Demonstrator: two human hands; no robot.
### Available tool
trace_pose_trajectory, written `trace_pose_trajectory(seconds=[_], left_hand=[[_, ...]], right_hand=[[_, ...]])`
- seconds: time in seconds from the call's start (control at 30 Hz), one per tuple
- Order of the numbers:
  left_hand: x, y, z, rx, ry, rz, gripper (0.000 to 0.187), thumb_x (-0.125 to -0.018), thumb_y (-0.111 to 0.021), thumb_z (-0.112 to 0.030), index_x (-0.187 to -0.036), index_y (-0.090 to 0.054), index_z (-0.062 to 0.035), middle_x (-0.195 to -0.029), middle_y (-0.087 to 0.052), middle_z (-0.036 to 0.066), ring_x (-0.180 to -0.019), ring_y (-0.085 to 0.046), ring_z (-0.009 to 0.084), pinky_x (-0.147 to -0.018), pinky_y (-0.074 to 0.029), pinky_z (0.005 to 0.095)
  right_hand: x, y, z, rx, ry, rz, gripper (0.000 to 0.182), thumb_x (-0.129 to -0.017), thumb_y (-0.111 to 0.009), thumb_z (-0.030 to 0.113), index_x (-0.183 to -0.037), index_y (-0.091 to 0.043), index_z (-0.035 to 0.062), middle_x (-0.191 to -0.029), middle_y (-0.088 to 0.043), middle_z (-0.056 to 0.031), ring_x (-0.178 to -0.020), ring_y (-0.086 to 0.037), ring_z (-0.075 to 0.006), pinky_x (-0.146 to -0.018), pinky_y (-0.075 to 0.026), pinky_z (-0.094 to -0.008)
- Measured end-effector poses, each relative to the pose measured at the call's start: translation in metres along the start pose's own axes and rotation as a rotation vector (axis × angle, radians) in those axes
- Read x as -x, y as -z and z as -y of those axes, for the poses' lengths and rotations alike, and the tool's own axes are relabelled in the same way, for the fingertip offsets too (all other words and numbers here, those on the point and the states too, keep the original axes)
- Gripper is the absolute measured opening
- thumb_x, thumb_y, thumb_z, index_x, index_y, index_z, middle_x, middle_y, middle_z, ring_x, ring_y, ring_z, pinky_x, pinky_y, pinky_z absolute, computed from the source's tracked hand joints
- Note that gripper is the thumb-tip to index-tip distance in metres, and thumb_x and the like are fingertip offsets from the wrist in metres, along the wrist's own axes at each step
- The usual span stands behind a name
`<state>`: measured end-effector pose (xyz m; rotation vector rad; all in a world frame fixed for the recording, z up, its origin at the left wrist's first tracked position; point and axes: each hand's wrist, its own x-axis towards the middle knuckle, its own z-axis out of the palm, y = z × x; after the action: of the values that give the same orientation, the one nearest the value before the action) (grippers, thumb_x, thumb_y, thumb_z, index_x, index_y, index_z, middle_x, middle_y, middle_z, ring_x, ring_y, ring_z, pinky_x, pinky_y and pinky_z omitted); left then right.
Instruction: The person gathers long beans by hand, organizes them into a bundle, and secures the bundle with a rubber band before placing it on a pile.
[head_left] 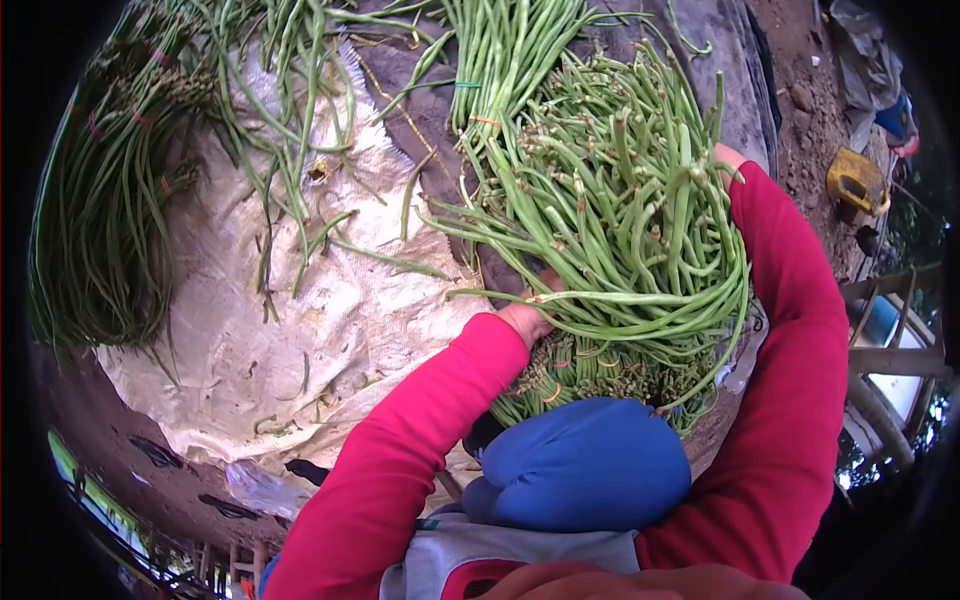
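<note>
A big loose heap of long green beans lies between my two arms, its stem ends pointing up. My left hand reaches under the near left side of the heap, and the beans cover its fingers. Around the far right side goes my right hand, of which only a bit near the wrist shows. Just beyond the heap is a bean bunch tied with bands. Beneath the heap's near edge, by my knee, sit banded bundles.
Tied bean bundles are piled at the left. Loose beans lie on a pale woven sheet. A yellow container stands on the dirt at the right. A clear plastic bag is at the lower left.
</note>
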<state>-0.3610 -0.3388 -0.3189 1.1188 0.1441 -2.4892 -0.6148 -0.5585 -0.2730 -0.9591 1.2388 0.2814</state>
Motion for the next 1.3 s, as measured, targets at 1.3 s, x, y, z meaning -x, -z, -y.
trace_pose_trajectory(seconds=[1.3], left_hand=[[0.264, 0.106, 0.094, 0.247, -0.673, 0.236, 0.038, -0.095, -0.052, -0.025, -0.127, -0.052, -0.0051, -0.118, -0.060, 0.012, -0.102, -0.060, 0.0235, -0.090, -0.050, 0.0399]], right_hand=[[0.112, -0.318, 0.243, 0.747, 0.644, -0.428, 0.072, -0.086, -0.048, 0.060, -0.138, -0.046, 0.0105, -0.134, -0.051, -0.0151, -0.112, -0.059, -0.0271, -0.102, -0.037, -0.0510]])
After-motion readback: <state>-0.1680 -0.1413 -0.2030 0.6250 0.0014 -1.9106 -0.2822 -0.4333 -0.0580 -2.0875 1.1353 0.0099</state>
